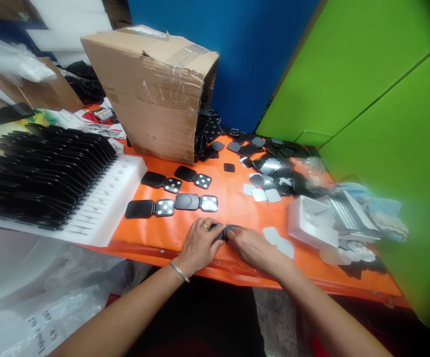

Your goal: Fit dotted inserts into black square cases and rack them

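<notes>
Both my hands rest on the orange table (233, 203) near its front edge. My left hand (200, 243), with a ring and a bracelet, and my right hand (250, 245) press together on a small black hinged piece (226, 230) between their fingertips. Just beyond them lie opened black pieces, each a black square joined to a mirrored square: two in the near row (150, 208) (196, 202), two in the far row (161, 181) (192, 176).
A tipped cardboard box (151, 89) spills black squares at the back. A heap of loose black and silvery squares (274, 166) lies at right, with a white tray (311, 220) and wrappers. A white foam rack with upright black pieces (43, 173) stands at left.
</notes>
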{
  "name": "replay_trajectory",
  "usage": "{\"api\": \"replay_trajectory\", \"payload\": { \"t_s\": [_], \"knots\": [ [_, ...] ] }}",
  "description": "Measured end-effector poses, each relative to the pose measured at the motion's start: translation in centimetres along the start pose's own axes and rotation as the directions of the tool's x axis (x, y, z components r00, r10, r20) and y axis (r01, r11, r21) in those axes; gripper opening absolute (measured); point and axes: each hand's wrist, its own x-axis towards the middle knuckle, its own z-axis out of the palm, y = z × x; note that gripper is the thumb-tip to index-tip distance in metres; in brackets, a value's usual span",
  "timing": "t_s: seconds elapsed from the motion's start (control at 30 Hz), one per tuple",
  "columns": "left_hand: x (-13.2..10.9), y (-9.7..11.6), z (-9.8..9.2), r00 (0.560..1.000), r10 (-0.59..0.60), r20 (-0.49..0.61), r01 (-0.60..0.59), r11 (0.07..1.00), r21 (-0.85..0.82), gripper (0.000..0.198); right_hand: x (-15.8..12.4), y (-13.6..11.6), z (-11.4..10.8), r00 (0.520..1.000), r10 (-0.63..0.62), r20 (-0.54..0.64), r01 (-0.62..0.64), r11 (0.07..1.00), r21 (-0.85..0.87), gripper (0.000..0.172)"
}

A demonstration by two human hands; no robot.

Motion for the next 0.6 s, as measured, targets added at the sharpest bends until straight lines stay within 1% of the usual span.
{"api": "replay_trajectory", "payload": {
  "t_s": [0.1, 0.17, 0.23, 0.3, 0.4, 0.47, 0.5, 0.53, 0.57, 0.6],
  "knots": [
    [0.0, 0.0, -0.1, 1.000, -0.007, 0.010, 0.007, 1.000, 0.010, 0.040, 0.3, 0.5, -1.6, 0.994, -0.087, 0.069, 0.086, 0.996, 0.024, 0.025],
    [0.0, 0.0, -0.1, 1.000, -0.004, 0.011, 0.004, 1.000, 0.011, 0.040, 0.6, 0.4, -2.2, 0.987, -0.104, 0.120, 0.105, 0.994, 0.000, 0.025],
    [-0.1, 0.0, -0.1, 1.000, -0.003, 0.011, 0.003, 1.000, 0.014, 0.040, 1.0, 0.2, -2.3, 0.982, -0.110, 0.155, 0.116, 0.993, -0.032, 0.024],
    [-0.1, -0.1, -0.1, 1.000, -0.004, 0.009, 0.004, 1.000, 0.015, 0.041, 1.4, 0.1, -1.9, 0.983, -0.100, 0.156, 0.109, 0.993, -0.054, 0.022],
    [-0.1, -0.1, 0.0, 1.000, -0.004, -0.001, 0.004, 1.000, 0.010, 0.041, 1.7, 0.0, -1.4, 0.995, -0.017, 0.099, 0.023, 0.998, -0.052, 0.019],
    [-0.1, -0.1, 0.0, 1.000, 0.002, -0.009, -0.002, 1.000, 0.004, 0.041, 1.4, -0.3, -1.1, 0.998, 0.050, 0.048, -0.050, 0.999, 0.002, 0.020],
    [-0.1, 0.0, 0.0, 1.000, 0.005, -0.012, -0.005, 1.000, 0.002, 0.041, 1.1, -0.5, -1.0, 0.997, 0.048, 0.053, -0.051, 0.997, 0.057, 0.022],
    [-0.1, 0.0, 0.0, 1.000, 0.008, -0.015, -0.007, 1.000, 0.003, 0.041, 0.7, -0.9, -0.8, 0.997, 0.012, 0.082, -0.022, 0.991, 0.128, 0.024],
    [-0.1, 0.0, 0.0, 1.000, 0.010, -0.016, -0.010, 1.000, 0.004, 0.040, 0.1, -1.4, -0.5, 0.991, -0.054, 0.126, 0.027, 0.978, 0.208, 0.025],
    [-0.1, 0.0, 0.0, 1.000, 0.011, -0.015, -0.011, 1.000, 0.007, 0.040, -0.6, -2.0, -0.1, 0.968, -0.159, 0.192, 0.096, 0.949, 0.301, 0.025]
  ]
}}
